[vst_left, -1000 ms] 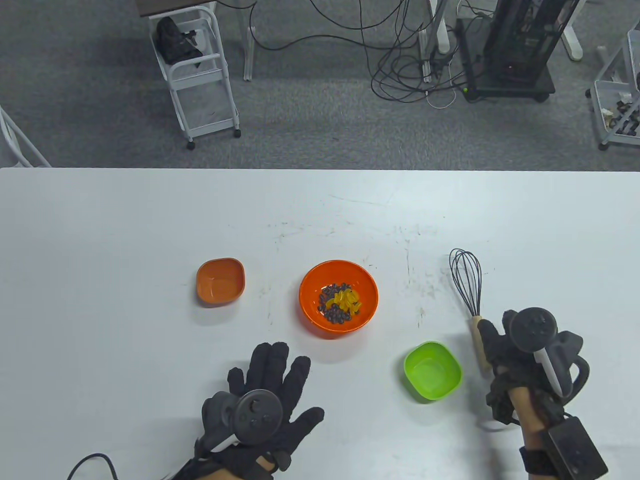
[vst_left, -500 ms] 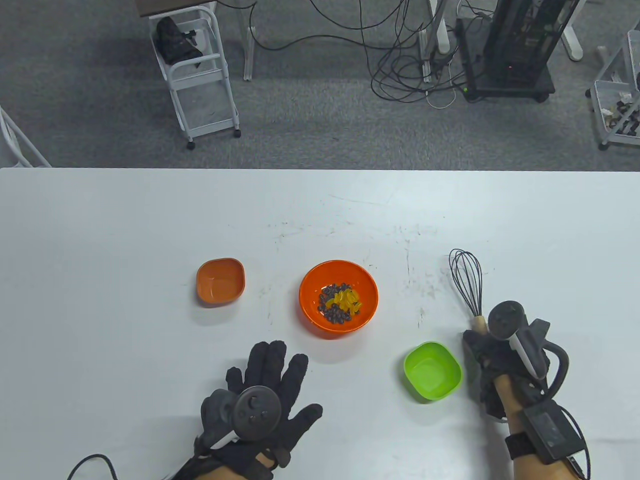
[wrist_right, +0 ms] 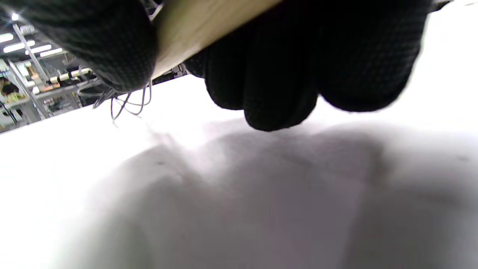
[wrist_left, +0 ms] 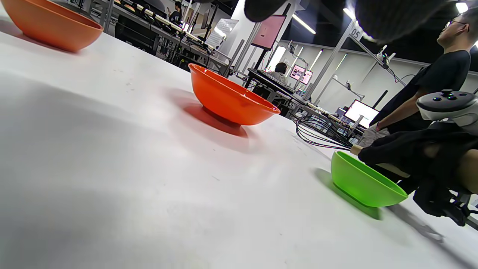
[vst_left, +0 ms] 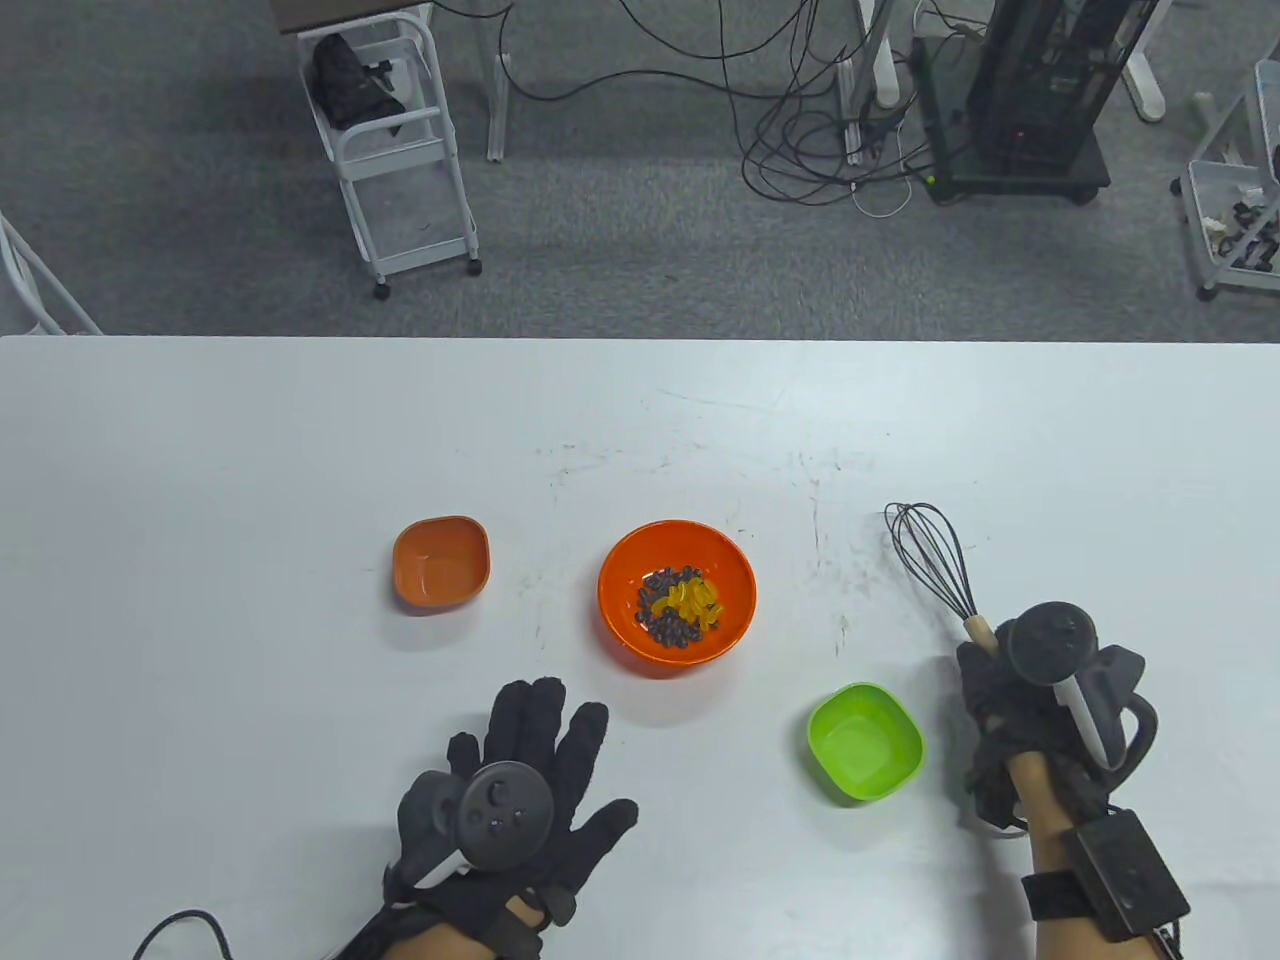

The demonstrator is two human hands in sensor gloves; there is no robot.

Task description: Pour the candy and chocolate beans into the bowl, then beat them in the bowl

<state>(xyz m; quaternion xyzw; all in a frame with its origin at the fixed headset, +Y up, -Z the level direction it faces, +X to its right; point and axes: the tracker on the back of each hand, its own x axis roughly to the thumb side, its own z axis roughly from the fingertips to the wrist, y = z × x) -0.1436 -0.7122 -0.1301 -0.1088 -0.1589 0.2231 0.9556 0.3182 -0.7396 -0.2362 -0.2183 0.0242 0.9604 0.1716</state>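
Note:
The round orange bowl (vst_left: pixel 677 590) (wrist_left: pixel 231 98) in the middle of the table holds yellow candy (vst_left: pixel 688 600) and dark chocolate beans (vst_left: pixel 664 626). A small orange dish (vst_left: pixel 441 563) (wrist_left: pixel 52 22) stands empty to its left, and a green dish (vst_left: pixel 865 740) (wrist_left: pixel 364 181) stands empty at its lower right. My right hand (vst_left: pixel 1000 700) grips the wooden handle (wrist_right: pixel 209 22) of a black wire whisk (vst_left: pixel 930 560), right of the green dish, with the wires pointing up-left. My left hand (vst_left: pixel 535 760) lies flat on the table below the bowl, fingers spread.
The white table (vst_left: pixel 250 450) ends at a far edge, with grey carpet, a white trolley (vst_left: pixel 395 150), cables and a black equipment stand (vst_left: pixel 1020 100) behind it. In the left wrist view a person in a black shirt (wrist_left: pixel 437 82) is at the right.
My right hand closed round the whisk handle and lifted it; the whisk head swung slightly left and tilted. My left hand drew back a little toward the near edge.

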